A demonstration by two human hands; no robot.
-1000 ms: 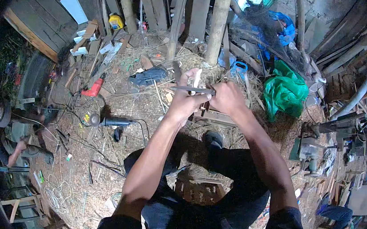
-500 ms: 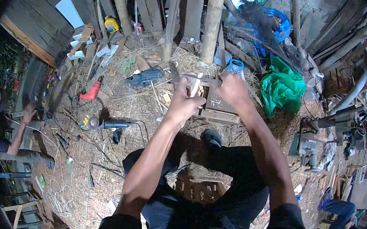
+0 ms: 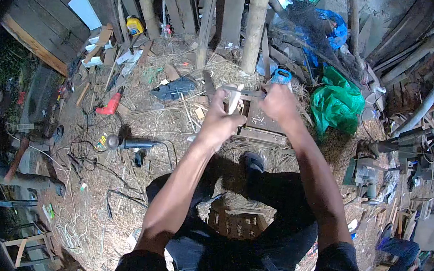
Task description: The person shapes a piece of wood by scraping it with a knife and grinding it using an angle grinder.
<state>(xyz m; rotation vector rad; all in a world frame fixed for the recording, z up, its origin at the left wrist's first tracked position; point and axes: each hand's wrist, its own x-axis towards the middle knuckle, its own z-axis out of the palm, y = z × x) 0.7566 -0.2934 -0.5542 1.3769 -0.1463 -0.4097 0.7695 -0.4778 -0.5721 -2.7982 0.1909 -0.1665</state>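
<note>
Pale wood [image 3: 234,103] stood nearly upright in the grasp of the left hand [image 3: 218,119]; the right hand [image 3: 281,104] was clenched on a knife [image 3: 253,93], its blade crossing the wood's upper end; below showed a brown wooden surface [image 3: 264,121]; green plastic sheeting [image 3: 338,107] lay rightward, a red drill [image 3: 109,104] leftward

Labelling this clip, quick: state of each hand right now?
Left hand: closed, holding a pale, narrow wooden piece.
Right hand: closed, holding a thin, straight, grey metal tool.
</note>
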